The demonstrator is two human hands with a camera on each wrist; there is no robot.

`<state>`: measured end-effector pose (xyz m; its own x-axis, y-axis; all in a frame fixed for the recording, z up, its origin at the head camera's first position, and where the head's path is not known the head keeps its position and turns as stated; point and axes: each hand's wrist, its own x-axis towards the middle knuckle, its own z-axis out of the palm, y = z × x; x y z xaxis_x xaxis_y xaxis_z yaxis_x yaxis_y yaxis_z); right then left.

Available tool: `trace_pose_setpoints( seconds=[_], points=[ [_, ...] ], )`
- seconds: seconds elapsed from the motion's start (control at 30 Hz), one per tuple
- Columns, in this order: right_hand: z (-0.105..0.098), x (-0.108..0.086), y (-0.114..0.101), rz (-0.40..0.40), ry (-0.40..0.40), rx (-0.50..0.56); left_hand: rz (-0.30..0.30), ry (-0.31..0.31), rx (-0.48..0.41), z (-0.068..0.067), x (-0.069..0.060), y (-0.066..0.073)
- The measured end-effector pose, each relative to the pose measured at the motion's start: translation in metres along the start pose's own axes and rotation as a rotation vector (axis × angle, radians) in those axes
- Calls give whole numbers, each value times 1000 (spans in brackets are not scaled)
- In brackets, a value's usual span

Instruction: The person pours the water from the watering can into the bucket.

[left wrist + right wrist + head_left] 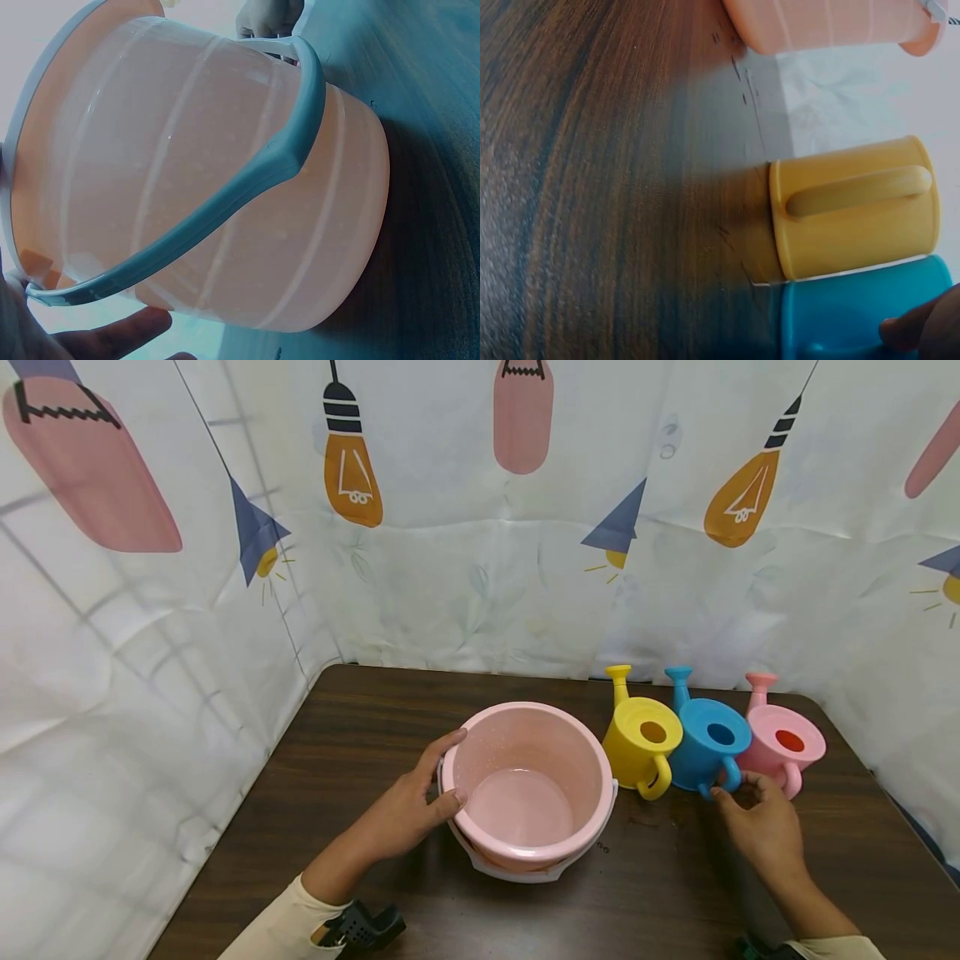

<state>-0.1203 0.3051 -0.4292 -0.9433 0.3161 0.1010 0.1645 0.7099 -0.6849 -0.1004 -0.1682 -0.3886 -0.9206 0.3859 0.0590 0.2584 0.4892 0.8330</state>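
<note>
A pink bucket (525, 852) stands on the table, its pale handle (247, 184) hanging down around the side. My left hand (416, 802) holds its left rim, thumb and a fingertip over the edge. In the left wrist view another finger reaches out beside the bucket wall. To the right, yellow (633, 752), blue (701, 739) and pink (776, 727) toy watering cans stand in a row, spouts toward the back. My right hand (768, 827) pinches the blue can's handle low down; some fingertips are hidden behind the handle. The thumb shows in the right wrist view.
A dark wooden table (645, 893) carries everything. Behind it and on the left hangs a white printed cloth (465, 585). The yellow can stands close to the bucket's right side, and the cans stand close together.
</note>
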Motion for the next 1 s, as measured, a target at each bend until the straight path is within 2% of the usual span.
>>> trace_pose_setpoints(
  seconds=[0.37, 0.53, 0.67, 0.83, 1.0],
  points=[
    [-24, -9, -6, -36, 87, -47, 9, -5, -4, 1, -1, -1],
    [-36, -7, -6, 49, 103, -88, 3, 0, -6, 1, -1, 0],
    [-45, -5, -4, 113, 156, -109, 10, 0, -7, 0, 0, 0],
    [-53, 0, 1, 134, 230, -118, 25, -4, -17, 0, 0, 0],
    [-58, 5, 10, 119, 229, -123, 36, -8, -27, -1, 0, -1]
  ],
)
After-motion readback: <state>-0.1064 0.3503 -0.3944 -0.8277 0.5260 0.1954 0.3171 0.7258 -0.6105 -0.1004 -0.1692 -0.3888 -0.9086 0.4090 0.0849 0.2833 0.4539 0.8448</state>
